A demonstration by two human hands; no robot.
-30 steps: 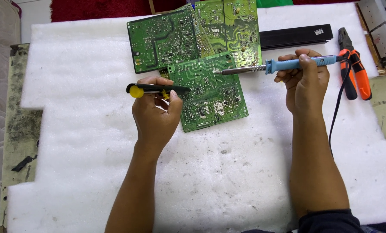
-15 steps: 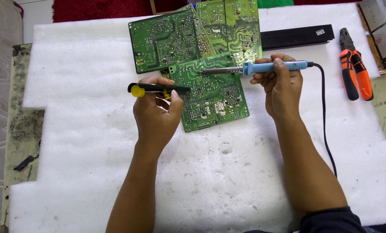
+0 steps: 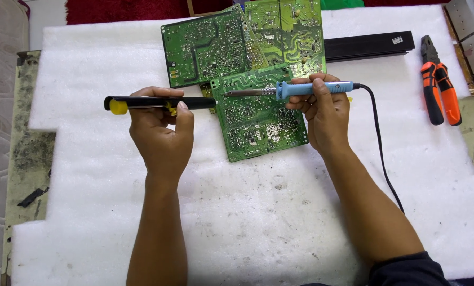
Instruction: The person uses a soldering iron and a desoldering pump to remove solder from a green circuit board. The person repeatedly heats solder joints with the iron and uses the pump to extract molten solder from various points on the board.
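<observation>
While foam lies pitted, smooth tools (image 3: 160, 103) hover.

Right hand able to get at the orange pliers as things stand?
Probably not right away: the right hand is gripping the blue soldering iron over the green board. The orange pliers lie on the white foam to its right, path open, but the hand is full.

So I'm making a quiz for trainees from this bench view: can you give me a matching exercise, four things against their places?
Things:
1. soldering iron
2. desoldering pump
3. pliers
4. black bar

Places:
A. lying at the far right of the foam
B. in the left hand
C. lying behind the boards, at the top
D. in the right hand

Pairs: 1-D, 2-B, 3-A, 4-C
</observation>
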